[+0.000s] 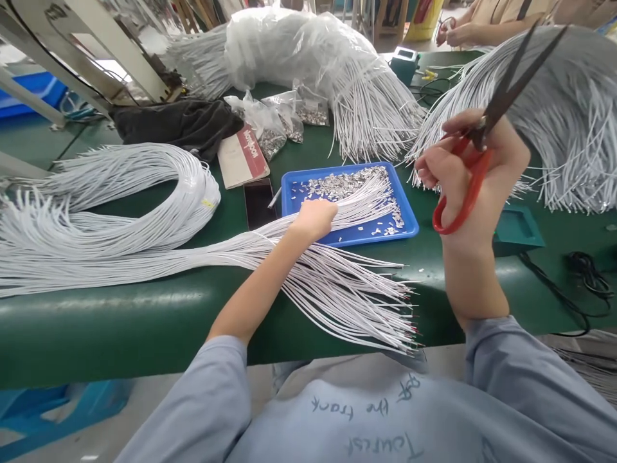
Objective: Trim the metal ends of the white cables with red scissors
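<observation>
My left hand (314,218) is closed around part of a bundle of white wires (366,196), above the near left side of a blue tray (412,226). The held wires' ends fan out over small metal pieces (332,185) in the tray. More wires (351,289) of the bundle spread below my left wrist, toward the table's front edge, some with reddish tips. Raised on the right, my right hand (475,173) grips red-handled scissors (465,202) by the loops. Their dark blades are parted and point up, away from the wires.
A coiled wire bundle (193,186) lies at left. Behind the tray are a notebook (243,154), a dark phone (259,202) and bags of metal parts (270,132). Large wire bundles (569,116) stand at back and right, near a green device (518,228). Another person's hands (456,32) show far right.
</observation>
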`<state>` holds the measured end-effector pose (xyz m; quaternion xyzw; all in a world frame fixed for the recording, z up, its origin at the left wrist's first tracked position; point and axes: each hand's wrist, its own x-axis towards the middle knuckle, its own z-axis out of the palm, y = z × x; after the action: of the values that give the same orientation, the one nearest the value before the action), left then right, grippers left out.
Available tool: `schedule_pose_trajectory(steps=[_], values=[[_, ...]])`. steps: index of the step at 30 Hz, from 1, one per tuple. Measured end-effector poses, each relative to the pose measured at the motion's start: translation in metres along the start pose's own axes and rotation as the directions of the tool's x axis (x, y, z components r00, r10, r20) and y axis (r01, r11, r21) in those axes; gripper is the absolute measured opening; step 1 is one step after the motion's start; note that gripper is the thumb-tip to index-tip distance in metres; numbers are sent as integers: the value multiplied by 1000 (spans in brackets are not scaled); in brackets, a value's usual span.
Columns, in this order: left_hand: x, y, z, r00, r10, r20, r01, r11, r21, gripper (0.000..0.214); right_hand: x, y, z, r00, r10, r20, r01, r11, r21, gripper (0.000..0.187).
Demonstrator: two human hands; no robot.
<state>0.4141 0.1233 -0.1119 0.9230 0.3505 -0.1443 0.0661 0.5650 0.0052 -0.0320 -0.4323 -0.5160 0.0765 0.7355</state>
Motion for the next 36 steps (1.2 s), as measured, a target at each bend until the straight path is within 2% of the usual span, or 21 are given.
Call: schedule_pose_trajectory(steps=[5, 10, 13, 16, 18, 21, 24, 27, 30, 33, 36], values=[[-1, 1, -1, 998, 51, 22, -51, 999, -2, 27, 1, -9, -1, 996, -22, -86, 28, 997, 66, 18], [-11, -7, -19, 999, 52, -11, -53, 997, -56, 29, 5, -10, -3, 984, -102, -148, 107, 994, 23, 17], [-14, -9, -24, 990, 133, -50, -141, 953, -269, 24, 11, -6, -7, 970, -117, -212, 131, 990, 54, 17], [-10, -6, -18, 964, 209, -161, -263, 820, -509, 20, 15, -3, -10, 970, -83, -227, 125, 976, 178, 14], [-5, -2, -13, 963, 146, -227, -247, 816, -522, 22, 16, -3, -11, 971, -63, -230, 114, 969, 219, 14], [-1, 1, -10, 953, 15, -303, -161, 870, -466, 26, 16, -4, -12, 970, -48, -240, 98, 975, 201, 14], [-4, 1, -14, 929, 12, -370, -203, 852, -483, 24, 16, -7, -12, 970, -41, -240, 75, 988, 134, 14], [-16, 4, -22, 901, 178, -396, -397, 708, -585, 19, 16, -10, -12, 969, -23, -248, 54, 992, 115, 15], [-34, 17, -30, 830, 341, -442, -557, 453, -696, 22, 18, -10, -12, 967, 24, -253, 6, 993, 118, 15], [-55, 34, -35, 770, 358, -528, -621, 235, -747, 21, 17, -2, -11, 979, 50, -195, -28, 993, 117, 15], [-71, 42, -36, 731, 278, -623, -671, 129, -730, 19, 10, 6, -8, 993, 115, -13, -113, 989, 93, 18]])
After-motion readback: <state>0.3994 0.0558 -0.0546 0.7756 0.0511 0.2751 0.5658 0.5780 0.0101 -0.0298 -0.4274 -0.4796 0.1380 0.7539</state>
